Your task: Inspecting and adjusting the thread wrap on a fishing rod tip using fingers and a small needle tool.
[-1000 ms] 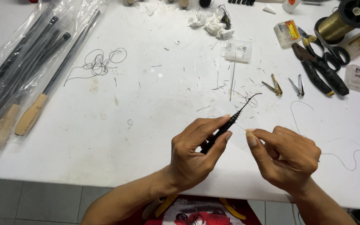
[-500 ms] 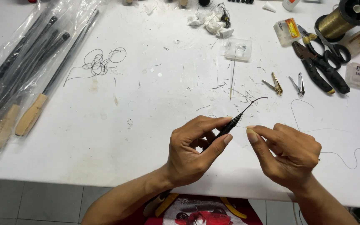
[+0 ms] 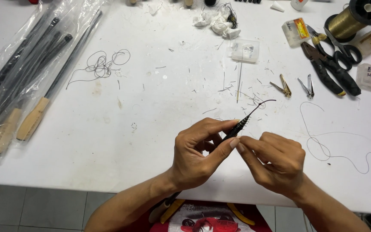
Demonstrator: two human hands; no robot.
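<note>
pinched between left hand (image 3: 194, 154) thumb and forefinger: slim black rod tip (image 3: 238, 127) | right hand (image 3: 275, 161) fingertips closed on it just beside | long axis ran up-right from the grip, thin end curling over white table (image 3: 151, 129) | black thread (image 3: 340, 146) lay right, pliers (image 3: 329, 71) beyond

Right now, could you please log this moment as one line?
left hand: pinches thin black rod | right hand: fingertips at rod | surface: white table

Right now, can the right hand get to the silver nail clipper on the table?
Probably yes. The right hand is busy at the thin black rod tip, but the silver nail clipper lies in the open beyond it, with only bare table between.
</note>
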